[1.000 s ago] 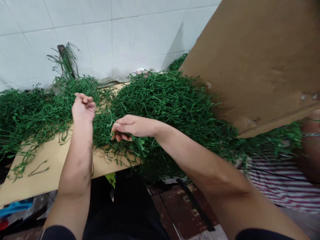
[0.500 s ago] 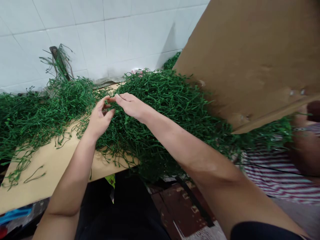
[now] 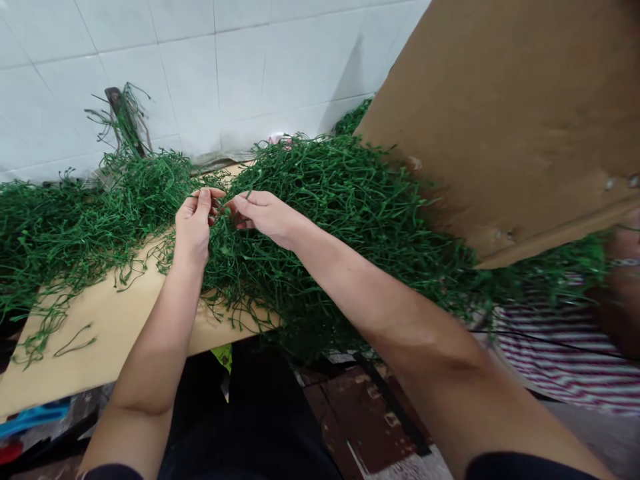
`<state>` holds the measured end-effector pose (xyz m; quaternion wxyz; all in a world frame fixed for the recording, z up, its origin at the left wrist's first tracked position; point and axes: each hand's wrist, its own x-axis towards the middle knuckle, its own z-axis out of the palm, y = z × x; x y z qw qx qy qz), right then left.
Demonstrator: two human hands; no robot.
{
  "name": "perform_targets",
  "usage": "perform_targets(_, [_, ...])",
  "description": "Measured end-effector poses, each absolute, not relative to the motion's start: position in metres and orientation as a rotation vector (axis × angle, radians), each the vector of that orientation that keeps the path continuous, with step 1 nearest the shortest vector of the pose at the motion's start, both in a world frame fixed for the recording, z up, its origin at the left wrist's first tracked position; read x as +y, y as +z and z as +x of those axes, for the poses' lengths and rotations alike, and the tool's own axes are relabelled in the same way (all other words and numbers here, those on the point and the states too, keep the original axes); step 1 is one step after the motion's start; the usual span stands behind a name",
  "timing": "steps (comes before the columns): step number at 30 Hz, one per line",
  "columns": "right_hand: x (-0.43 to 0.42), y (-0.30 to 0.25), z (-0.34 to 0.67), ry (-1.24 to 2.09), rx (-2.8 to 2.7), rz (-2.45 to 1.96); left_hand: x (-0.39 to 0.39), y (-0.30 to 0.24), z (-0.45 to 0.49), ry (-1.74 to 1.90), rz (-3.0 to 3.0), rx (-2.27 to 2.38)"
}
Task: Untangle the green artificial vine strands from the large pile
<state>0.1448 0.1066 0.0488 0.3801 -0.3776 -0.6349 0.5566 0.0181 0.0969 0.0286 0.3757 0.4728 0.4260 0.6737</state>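
Thin green plastic stems with small knobby tips lie in a large tangled pile (image 3: 330, 193) in front of me. Over its left edge, my right hand (image 3: 267, 213) is closed, thumb against fingers, with a bit of green stem (image 3: 249, 195) showing at the thumb tip. My left hand (image 3: 194, 220) is just to its left, thumb and forefinger pinched together. A short dark green end shows beside these fingers; most of what they hold is hidden. The two hands' fingertips are close together, with stems between and beneath them.
A second heap of stems (image 3: 75, 227) spreads over the tan board (image 3: 125, 320) on the left. One loose forked stem (image 3: 75, 341) lies near its front. A big brown panel (image 3: 500, 120) leans at the right, near a person in striped clothing (image 3: 565, 353). White tiles (image 3: 190, 80) stand behind.
My left hand has turned and its fingers have closed into a pinch. My right fingers have drawn slightly apart from the left and now show a stem. The view has shifted a little.
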Motion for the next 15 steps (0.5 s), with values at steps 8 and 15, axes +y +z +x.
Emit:
perform_targets(8, [0.097, 0.041, 0.137, 1.405, -1.831, -0.79, 0.099, 0.033, 0.014, 1.712, 1.005, 1.006])
perform_targets(15, [0.1, 0.05, 0.128, 0.933, -2.054, -0.909, 0.119, 0.032, 0.018, 1.791, 0.927, 1.002])
